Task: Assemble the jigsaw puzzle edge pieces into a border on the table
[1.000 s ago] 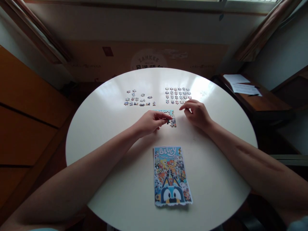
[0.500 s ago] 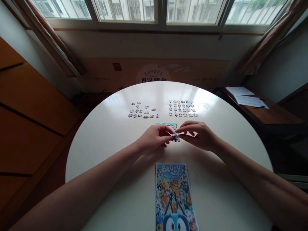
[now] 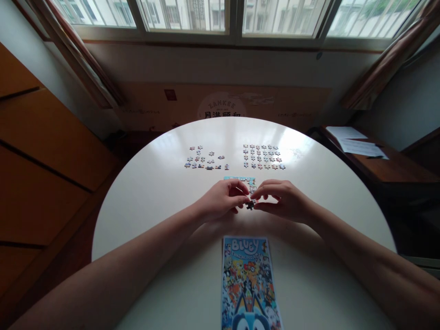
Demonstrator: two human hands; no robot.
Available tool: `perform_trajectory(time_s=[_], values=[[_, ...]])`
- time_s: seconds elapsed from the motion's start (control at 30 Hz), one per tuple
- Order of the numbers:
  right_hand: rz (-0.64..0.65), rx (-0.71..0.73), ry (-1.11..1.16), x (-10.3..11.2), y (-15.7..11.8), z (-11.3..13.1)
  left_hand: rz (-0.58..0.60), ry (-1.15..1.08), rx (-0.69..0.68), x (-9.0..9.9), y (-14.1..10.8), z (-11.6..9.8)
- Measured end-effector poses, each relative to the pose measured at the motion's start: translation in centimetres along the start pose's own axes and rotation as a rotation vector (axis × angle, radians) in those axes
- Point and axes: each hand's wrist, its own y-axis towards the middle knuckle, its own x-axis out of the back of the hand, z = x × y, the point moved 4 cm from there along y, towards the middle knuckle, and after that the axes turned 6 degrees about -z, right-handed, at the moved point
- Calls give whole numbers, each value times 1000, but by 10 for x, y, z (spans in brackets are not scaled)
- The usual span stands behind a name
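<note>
Puzzle section (image 3: 239, 178): you have one joined part, showing a strip along its far side and a column down its right; your left hand hides some of the rest.
Left hand (image 3: 222, 200): it reaches in from the left of the puzzle section, your thumb and forefinger pinching one dark piece (image 3: 250, 206) at the section's near right corner.
Right hand (image 3: 288, 200): it reaches in from the section's right, your thumb and forefinger bent toward that same piece; the fingertips crowd together, so you cannot tell whether these two press on it or only rest beside it.
Left group (image 3: 202, 159): fifteen loose pieces, beyond the section and to its left, the nearest six in a rough row.
Right group (image 3: 259, 158): twenty-four loose pieces, beyond the section and to its right, four rows of six.
Picture sheet (image 3: 248, 279): one, on your near side of the section, headed BLUEY, its lower end cut off by the view.
White tabletop (image 3: 147, 192): its curved rim runs past both groups; you have wide room left and right of the section, a narrower band between it and the sheet.
Papers (image 3: 365, 148): two, on a side desk (image 3: 409, 168) well right of the section, past the rim.
</note>
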Motion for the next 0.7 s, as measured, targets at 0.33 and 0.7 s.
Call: perform_trajectory(time_s=[0.33, 0.7], values=[[74, 25, -76, 5, -2, 5, -69, 103, -83, 3, -1, -2], [266, -109, -254, 11, -10, -1, -121, 860, -674, 2, -6, -8]])
